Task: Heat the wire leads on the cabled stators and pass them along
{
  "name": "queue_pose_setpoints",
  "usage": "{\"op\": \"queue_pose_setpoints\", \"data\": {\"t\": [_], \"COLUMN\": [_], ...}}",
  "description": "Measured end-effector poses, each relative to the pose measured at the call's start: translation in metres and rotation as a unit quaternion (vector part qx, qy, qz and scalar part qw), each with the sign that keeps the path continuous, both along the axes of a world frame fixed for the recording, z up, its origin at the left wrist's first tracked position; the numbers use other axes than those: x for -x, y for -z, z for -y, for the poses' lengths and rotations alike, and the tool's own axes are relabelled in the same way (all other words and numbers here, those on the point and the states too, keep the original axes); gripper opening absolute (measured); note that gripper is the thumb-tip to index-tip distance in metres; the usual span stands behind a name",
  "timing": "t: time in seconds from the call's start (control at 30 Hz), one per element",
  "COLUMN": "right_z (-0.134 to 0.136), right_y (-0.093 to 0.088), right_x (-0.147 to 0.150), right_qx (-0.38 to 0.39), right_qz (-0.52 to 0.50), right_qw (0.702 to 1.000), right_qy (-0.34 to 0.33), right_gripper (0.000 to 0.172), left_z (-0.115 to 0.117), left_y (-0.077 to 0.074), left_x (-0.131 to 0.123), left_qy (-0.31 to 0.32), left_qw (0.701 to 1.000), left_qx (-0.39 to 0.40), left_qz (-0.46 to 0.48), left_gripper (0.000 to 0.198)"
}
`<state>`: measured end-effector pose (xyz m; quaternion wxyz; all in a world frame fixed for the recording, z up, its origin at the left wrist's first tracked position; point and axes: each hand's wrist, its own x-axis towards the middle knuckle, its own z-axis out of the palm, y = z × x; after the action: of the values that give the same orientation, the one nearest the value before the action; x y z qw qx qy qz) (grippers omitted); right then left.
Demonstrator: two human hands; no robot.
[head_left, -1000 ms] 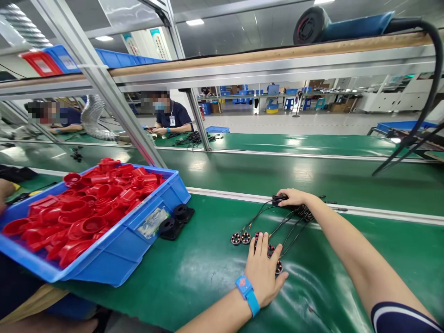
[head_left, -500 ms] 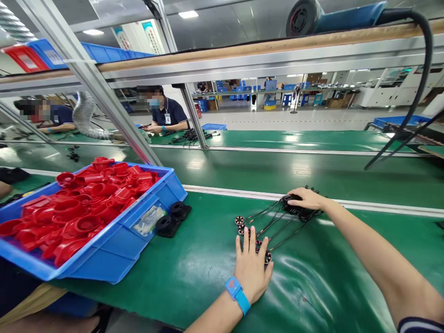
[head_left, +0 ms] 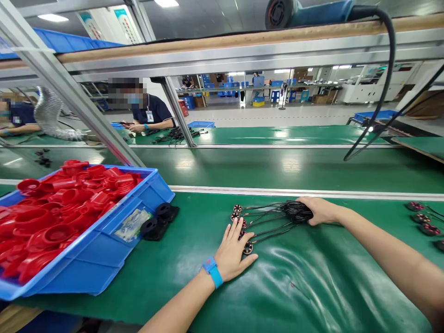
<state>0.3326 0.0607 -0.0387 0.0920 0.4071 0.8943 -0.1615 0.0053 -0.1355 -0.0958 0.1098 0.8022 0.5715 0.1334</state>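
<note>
In the lower middle of the frame, the left hand (head_left: 233,251) lies flat and open, palm down, fingers spread over a cluster of small round copper-wound motor coils (head_left: 237,208) on the shiny green belt surface (head_left: 305,282); some coils show past the fingertips and one beside the thumb. A bright blue wristband (head_left: 212,272) sits on that wrist. To the right of centre, the right hand (head_left: 321,211) is clenched around a bundle of thin black wires (head_left: 296,212), which fan out leftward to the coils. At the left of the frame a blue plastic bin (head_left: 104,249) holds a heap of red moulded plastic housings (head_left: 52,217), and two black round plastic parts (head_left: 154,227) lie just beside its near corner. More coils of the same kind (head_left: 425,218) lie at the right edge. Behind the metal frame, upper left, a co-worker in a dark shirt (head_left: 152,111) sits at another belt.
</note>
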Motion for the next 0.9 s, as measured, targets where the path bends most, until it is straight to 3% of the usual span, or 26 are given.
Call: {"op": "queue_pose_setpoints", "data": {"t": [0.23, 0.37, 0.5, 0.6, 0.7, 0.8, 0.9], "right_z": [0.041, 0.07, 0.093, 0.104, 0.116, 0.132, 0.147], "right_y": [0.003, -0.021, -0.05, -0.06, -0.056, -0.045, -0.035], "right_x": [-0.03, -0.058, -0.099, -0.135, -0.161, -0.154, -0.112], "right_qx": [0.033, 0.09, 0.086, 0.052, -0.063, -0.129, -0.08], "right_qz": [-0.06, -0.052, -0.033, -0.007, -0.009, -0.066, -0.165], "right_qw": [0.995, 0.989, 0.983, 0.973, 0.964, 0.957, 0.963], "right_qy": [0.073, 0.105, 0.159, 0.224, 0.258, 0.25, 0.197], "right_gripper": [0.064, 0.05, 0.041, 0.054, 0.076, 0.072, 0.055], "left_z": [-0.019, -0.033, -0.05, -0.059, -0.06, -0.05, -0.031], "left_y": [-0.001, -0.006, -0.006, -0.006, -0.008, -0.008, -0.005], "left_x": [0.003, -0.015, -0.05, -0.08, -0.1, -0.103, -0.095], "left_qy": [0.059, 0.106, 0.169, 0.207, 0.219, 0.203, 0.153], "left_qw": [0.998, 0.994, 0.985, 0.978, 0.975, 0.979, 0.984], "left_qx": [-0.017, -0.014, -0.011, -0.02, -0.023, -0.033, -0.06], "left_qz": [0.004, -0.004, -0.011, -0.008, -0.01, 0.002, 0.071], "left_gripper": [0.049, 0.06, 0.072, 0.072, 0.071, 0.08, 0.065]}}
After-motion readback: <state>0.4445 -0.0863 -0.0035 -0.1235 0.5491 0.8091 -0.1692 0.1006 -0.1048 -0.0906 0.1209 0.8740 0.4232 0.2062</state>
